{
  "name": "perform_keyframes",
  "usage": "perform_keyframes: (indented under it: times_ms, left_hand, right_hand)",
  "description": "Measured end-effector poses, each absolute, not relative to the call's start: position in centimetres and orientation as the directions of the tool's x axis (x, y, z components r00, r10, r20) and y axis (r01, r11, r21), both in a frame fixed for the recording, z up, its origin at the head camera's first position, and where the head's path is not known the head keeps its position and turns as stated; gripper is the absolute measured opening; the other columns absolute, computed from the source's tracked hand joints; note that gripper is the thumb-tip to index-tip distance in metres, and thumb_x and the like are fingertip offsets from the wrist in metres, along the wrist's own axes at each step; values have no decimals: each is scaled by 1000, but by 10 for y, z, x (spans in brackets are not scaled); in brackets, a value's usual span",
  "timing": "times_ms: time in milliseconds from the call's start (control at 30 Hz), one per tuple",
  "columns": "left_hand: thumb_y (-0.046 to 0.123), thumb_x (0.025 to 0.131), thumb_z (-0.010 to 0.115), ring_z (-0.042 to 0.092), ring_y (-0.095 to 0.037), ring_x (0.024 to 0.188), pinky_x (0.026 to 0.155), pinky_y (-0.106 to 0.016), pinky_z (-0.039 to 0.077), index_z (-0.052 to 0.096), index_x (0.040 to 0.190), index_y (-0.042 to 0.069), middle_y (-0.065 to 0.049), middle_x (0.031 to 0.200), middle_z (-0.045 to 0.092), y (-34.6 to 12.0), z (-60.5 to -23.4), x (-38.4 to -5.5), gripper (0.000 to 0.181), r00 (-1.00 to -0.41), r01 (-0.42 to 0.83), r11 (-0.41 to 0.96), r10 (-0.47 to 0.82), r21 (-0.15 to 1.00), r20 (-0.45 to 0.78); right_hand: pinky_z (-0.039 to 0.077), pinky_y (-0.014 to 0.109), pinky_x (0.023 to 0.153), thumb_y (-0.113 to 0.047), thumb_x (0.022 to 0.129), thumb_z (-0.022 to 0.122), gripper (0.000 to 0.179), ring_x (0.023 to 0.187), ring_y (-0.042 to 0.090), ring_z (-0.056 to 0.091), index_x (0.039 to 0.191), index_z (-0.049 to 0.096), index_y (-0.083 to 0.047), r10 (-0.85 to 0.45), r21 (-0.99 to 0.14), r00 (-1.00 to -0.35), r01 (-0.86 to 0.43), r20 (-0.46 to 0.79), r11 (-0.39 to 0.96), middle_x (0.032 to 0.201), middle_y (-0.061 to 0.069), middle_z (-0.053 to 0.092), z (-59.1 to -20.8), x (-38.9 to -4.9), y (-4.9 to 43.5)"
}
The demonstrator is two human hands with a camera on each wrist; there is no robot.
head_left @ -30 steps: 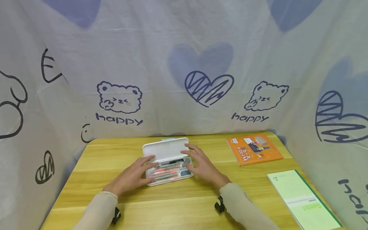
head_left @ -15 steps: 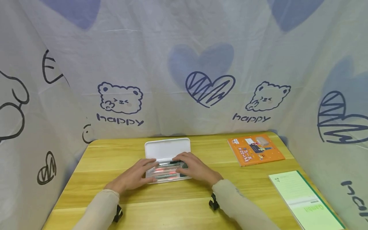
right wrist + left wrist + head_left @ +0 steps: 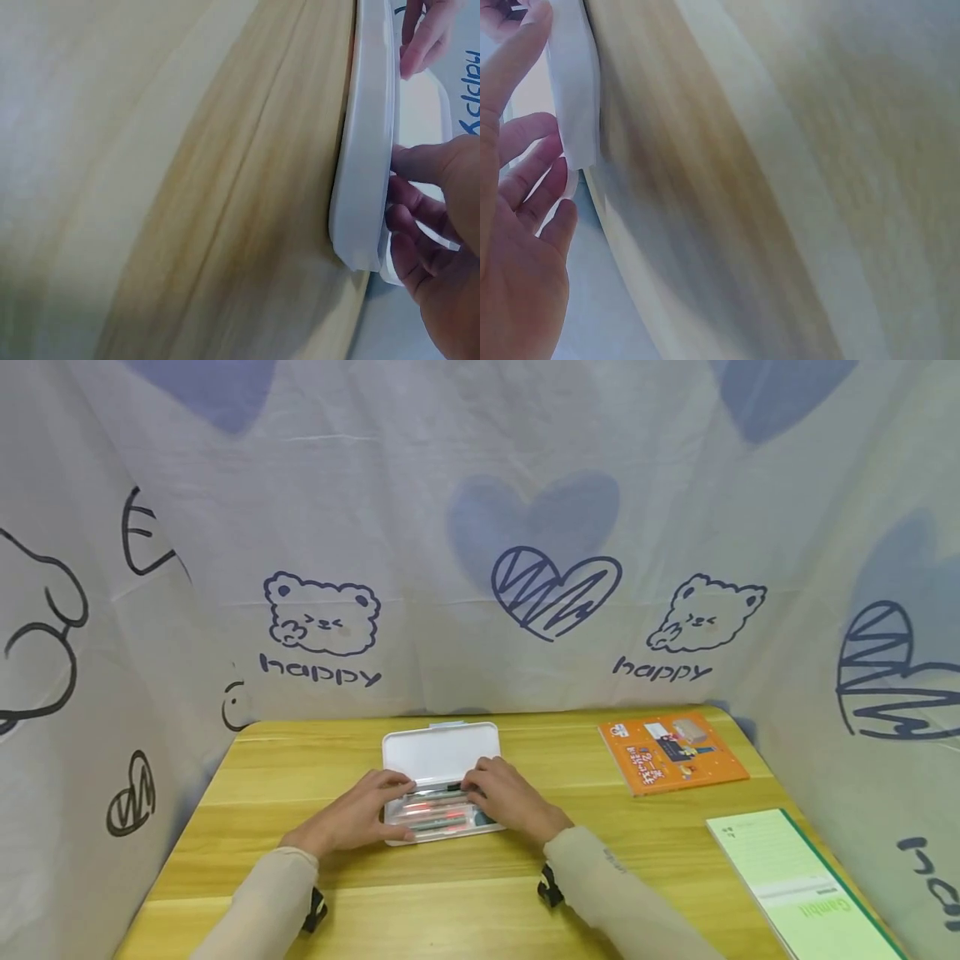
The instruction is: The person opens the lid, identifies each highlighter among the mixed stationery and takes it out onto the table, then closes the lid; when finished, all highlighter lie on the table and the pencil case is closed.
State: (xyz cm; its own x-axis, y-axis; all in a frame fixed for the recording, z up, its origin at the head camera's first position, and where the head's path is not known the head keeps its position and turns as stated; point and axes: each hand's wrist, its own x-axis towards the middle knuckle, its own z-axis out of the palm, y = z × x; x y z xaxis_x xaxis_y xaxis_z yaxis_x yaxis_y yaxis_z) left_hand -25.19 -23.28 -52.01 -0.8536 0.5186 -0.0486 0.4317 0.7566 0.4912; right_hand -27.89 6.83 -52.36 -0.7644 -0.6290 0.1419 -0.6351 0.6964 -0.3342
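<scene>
A white pencil case (image 3: 441, 755) lies with its lid raised on the wooden table, several pens (image 3: 435, 818) inside. At its left end my left hand (image 3: 356, 814) holds it, thumb at the front rim and fingertips toward the hinge side; the left wrist view shows the thumb (image 3: 516, 64) against the case's wall. My right hand (image 3: 513, 797) reaches over the right end, fingers curled down into the case near the end of a dark pen (image 3: 453, 787). I cannot tell whether these fingers pinch anything. A grey piece (image 3: 482, 817) lies under the right palm, partly hidden.
An orange book (image 3: 671, 752) lies at the back right of the table. Nearer, along the right edge, is a pale green notepad (image 3: 806, 885). A printed cloth (image 3: 435, 527) hangs behind and at both sides of the wooden table (image 3: 450, 910).
My right hand has come down from the raised lid into the case's right end, its fingers now more curled. The left hand keeps to the left end.
</scene>
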Motion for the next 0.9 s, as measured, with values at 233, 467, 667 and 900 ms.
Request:
perform_keyframes:
  times_ms: [233,467,667,900]
  left_hand:
    - [56,93,84,45,-32,151,127,-56,41,55,159,4,-10,161,52,-235,-523,-253,89,-851,445,753,524,484,-33]
    - [57,93,84,45,-33,150,126,-57,42,55,159,4,-11,160,53,-234,-524,-254,90,-844,458,740,536,493,-21]
    - [56,92,84,45,-32,150,126,-57,42,55,159,4,-9,160,52,-235,-524,-253,90,-850,442,742,526,505,-29]
    - [55,92,85,46,-32,148,124,-57,44,55,159,3,-10,160,52,-236,-524,-252,90,-848,446,731,530,517,-16]
  right_hand:
    - [52,38,88,-14,109,67,21,101,21,61,124,82,-15,-660,-229,-732,-680,169,696,113,2,72,-524,-276,58]
    - [52,37,83,-22,110,68,18,93,19,60,122,79,-16,-608,-167,-767,-639,204,751,109,1,73,-524,-273,54]
    - [50,37,82,-24,111,66,18,88,19,57,121,78,-16,-580,-185,-798,-602,162,777,109,3,79,-521,-274,47]
    - [52,41,88,-19,111,65,19,95,21,60,122,79,-14,-597,-253,-787,-616,155,746,108,3,74,-520,-270,39]
